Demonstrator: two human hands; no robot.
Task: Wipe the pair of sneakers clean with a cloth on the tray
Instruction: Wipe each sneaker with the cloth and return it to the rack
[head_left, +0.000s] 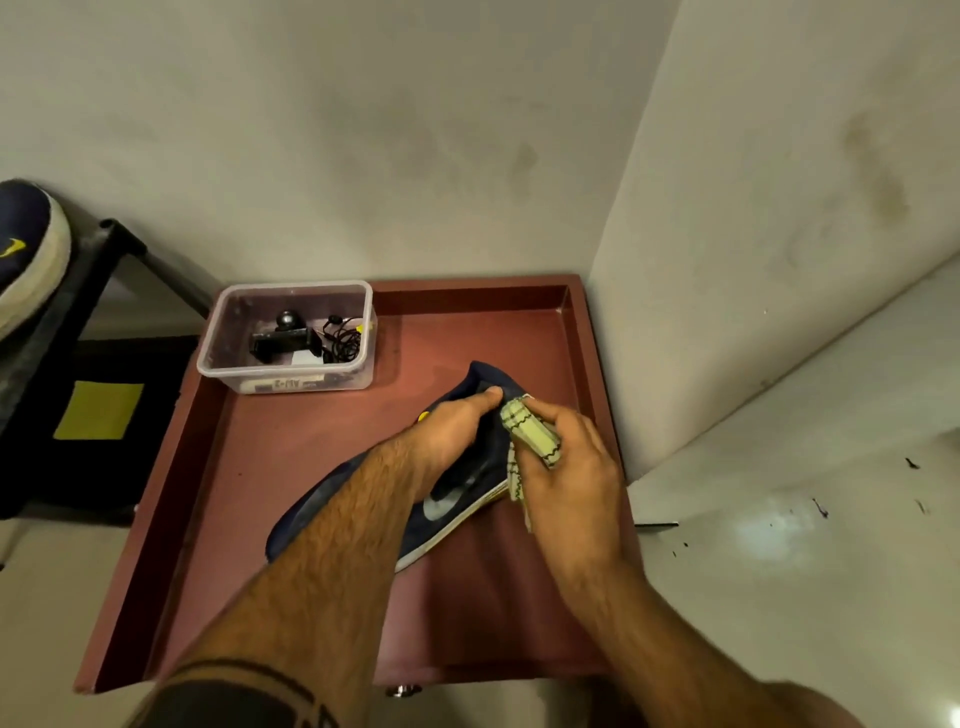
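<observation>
A navy sneaker (441, 512) lies on its side on the floor of the reddish-brown tray (519, 613), toe toward the near left, heel toward the far right. The left hand (449, 426) grips its heel end, thumb curled over the collar. The right hand (566, 467) holds a bunched pale green cloth (530, 434) pressed against the sneaker's heel. In the tray's far left corner sits a clear plastic box (291, 338) containing a small black device, tangled black earphone wires and white paper. The second sneaker (26, 249) rests on a black stand (119, 249) at the left, outside the tray.
</observation>
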